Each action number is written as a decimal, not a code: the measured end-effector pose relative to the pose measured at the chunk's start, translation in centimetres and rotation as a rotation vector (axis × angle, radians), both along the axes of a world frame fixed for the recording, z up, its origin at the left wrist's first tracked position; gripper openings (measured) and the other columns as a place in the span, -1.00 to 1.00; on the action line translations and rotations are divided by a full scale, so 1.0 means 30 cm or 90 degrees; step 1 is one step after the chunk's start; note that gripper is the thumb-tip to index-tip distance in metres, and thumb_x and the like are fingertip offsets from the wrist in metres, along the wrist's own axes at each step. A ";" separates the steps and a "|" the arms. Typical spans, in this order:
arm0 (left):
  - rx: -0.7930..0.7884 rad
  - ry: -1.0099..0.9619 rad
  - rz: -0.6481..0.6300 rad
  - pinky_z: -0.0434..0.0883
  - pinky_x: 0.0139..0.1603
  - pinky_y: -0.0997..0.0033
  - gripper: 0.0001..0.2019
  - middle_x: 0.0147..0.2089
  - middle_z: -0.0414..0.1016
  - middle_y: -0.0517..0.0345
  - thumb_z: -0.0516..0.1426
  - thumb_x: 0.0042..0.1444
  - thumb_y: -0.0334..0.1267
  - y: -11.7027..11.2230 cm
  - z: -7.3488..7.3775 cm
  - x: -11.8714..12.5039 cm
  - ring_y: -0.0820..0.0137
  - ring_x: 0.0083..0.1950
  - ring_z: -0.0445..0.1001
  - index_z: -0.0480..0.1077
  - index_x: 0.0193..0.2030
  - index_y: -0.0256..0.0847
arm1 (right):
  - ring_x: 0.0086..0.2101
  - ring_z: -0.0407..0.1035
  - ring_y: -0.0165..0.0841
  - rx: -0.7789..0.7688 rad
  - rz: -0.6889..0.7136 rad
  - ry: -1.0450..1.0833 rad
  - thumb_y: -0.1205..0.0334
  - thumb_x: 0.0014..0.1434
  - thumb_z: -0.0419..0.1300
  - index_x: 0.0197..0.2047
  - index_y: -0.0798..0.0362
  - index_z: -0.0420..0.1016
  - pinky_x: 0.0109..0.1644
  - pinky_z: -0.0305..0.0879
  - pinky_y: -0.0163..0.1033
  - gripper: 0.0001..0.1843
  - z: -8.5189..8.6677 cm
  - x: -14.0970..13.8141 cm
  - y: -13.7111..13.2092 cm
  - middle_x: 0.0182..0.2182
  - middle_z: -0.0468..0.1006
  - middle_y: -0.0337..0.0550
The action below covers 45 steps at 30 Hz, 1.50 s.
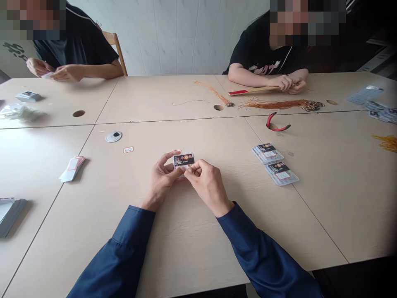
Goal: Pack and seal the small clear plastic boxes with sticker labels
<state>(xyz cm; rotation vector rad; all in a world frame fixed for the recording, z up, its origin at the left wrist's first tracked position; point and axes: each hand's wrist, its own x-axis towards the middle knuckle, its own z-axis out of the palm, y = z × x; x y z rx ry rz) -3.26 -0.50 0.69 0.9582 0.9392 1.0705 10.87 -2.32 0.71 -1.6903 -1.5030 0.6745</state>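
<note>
We list one view, the head camera. Item one: a small flat packet with a black printed label [183, 160], at lower centre of the frame, held between both hands, its long axis running left to right and tilting slightly up to the right. The left hand [163, 180] pinches its left end between thumb and fingers, and the right hand [209, 186] pinches its lower right edge; the two hands are pressed close together, and their fingers hide part of the packet. To the right of the hands, nearer the right hand, lie two stacks of finished-looking packets [273, 163]. Above those sit red-handled pliers [277, 122] and a bundle of orange cords [281, 104]. To the left, nearer the left hand, are a small red-edged label [128, 150] and a fan of white cards [72, 169]. A grey stack [9, 217] sits at the left edge. At upper right, a co-worker's hands [288, 84] grip a flat stick with a red end [252, 88]; at upper left, another co-worker's hands [52, 70] hold something small and pale.
</note>
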 end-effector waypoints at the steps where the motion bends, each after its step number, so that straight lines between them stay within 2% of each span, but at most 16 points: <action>1: -0.001 0.002 0.001 0.54 -0.15 0.33 -0.41 -0.10 0.65 -0.03 0.38 -0.02 -0.17 0.000 0.002 0.001 0.23 -0.14 0.63 0.37 0.15 -0.18 | -0.56 0.36 -0.38 0.000 0.000 -0.001 0.09 0.10 0.20 -0.49 -0.01 0.32 -0.44 0.19 -0.32 -0.77 -0.001 0.000 0.000 -0.57 0.53 -0.25; 9: -0.017 0.001 0.003 0.55 -0.19 0.34 -0.41 -0.10 0.65 -0.04 0.38 -0.04 -0.20 -0.002 0.015 0.005 0.22 -0.14 0.63 0.36 0.15 -0.19 | -0.54 0.39 -0.37 0.000 -0.001 -0.015 0.14 0.08 0.20 -0.49 -0.01 0.33 -0.43 0.20 -0.32 -0.81 0.002 0.000 0.000 -0.56 0.55 -0.24; 12: -0.020 -0.016 0.001 0.56 -0.13 0.28 -0.44 -0.06 0.63 -0.04 0.35 -0.01 -0.23 0.002 0.007 -0.001 0.20 -0.08 0.61 0.37 0.15 -0.17 | -0.53 0.39 -0.36 0.003 -0.003 -0.025 0.13 0.10 0.18 -0.51 -0.02 0.30 -0.42 0.18 -0.31 -0.79 0.003 0.010 0.006 -0.56 0.54 -0.23; 17: -0.023 -0.066 -0.002 0.57 -0.10 0.25 -0.52 0.04 0.59 -0.03 0.23 0.05 -0.29 0.011 -0.017 -0.013 0.21 -0.02 0.60 0.38 0.15 -0.15 | -0.53 0.36 -0.37 0.040 -0.023 -0.031 -0.02 0.19 0.13 -0.51 -0.02 0.25 -0.41 0.16 -0.30 -0.66 0.004 0.023 0.014 -0.58 0.47 -0.24; 22: -0.019 -0.080 -0.021 0.56 0.00 0.17 -0.49 0.08 0.57 -0.04 0.28 0.03 -0.29 0.009 -0.017 -0.015 0.19 0.03 0.58 0.37 0.16 -0.15 | -0.55 0.33 -0.36 0.019 -0.053 -0.030 -0.18 0.14 0.18 -0.34 -0.03 0.26 -0.42 0.15 -0.30 -0.61 0.012 0.014 0.008 -0.61 0.36 -0.37; 26: -0.010 -0.055 -0.040 0.55 0.01 0.18 -0.41 0.07 0.58 -0.07 0.34 0.02 -0.24 0.002 -0.006 -0.013 0.17 0.05 0.57 0.34 0.20 -0.15 | -0.54 0.36 -0.33 -0.005 -0.053 -0.027 -0.13 0.11 0.20 -0.23 -0.02 0.28 -0.41 0.17 -0.29 -0.63 0.009 0.011 0.010 -0.60 0.38 -0.38; 30: -0.014 -0.051 -0.032 0.56 -0.06 0.22 -0.41 0.07 0.59 -0.07 0.34 0.01 -0.20 0.002 -0.006 -0.014 0.15 0.02 0.59 0.34 0.20 -0.14 | -0.51 0.39 -0.31 -0.003 -0.049 -0.007 -0.08 0.17 0.15 -0.23 0.00 0.34 -0.38 0.21 -0.28 -0.69 0.000 0.017 0.016 -0.59 0.44 -0.32; 35: -0.022 -0.064 -0.012 0.56 -0.03 0.18 -0.44 0.10 0.57 -0.07 0.33 0.02 -0.22 0.007 -0.013 -0.016 0.14 0.04 0.58 0.36 0.18 -0.13 | -0.50 0.40 -0.33 -0.006 -0.031 0.060 -0.10 0.23 0.09 -0.24 0.01 0.39 -0.38 0.22 -0.29 -0.67 0.002 0.023 0.016 -0.54 0.49 -0.27; 41: -0.018 -0.076 0.006 0.54 -0.03 0.24 -0.41 0.01 0.60 -0.05 0.38 -0.02 -0.24 0.005 -0.016 -0.017 0.26 -0.05 0.58 0.34 0.16 -0.15 | -0.52 0.35 -0.35 -0.024 0.003 0.081 -0.13 0.17 0.17 -0.17 0.04 0.44 -0.39 0.20 -0.30 -0.60 0.011 0.014 0.012 -0.60 0.40 -0.35; 45: -0.022 -0.081 0.010 0.54 -0.02 0.27 -0.40 -0.05 0.61 -0.03 0.37 -0.02 -0.26 0.004 -0.016 -0.017 0.29 -0.08 0.59 0.33 0.18 -0.16 | -0.54 0.31 -0.37 -0.020 0.015 0.077 -0.11 0.16 0.18 -0.20 0.04 0.45 -0.41 0.17 -0.31 -0.63 0.007 0.011 0.014 -0.61 0.36 -0.37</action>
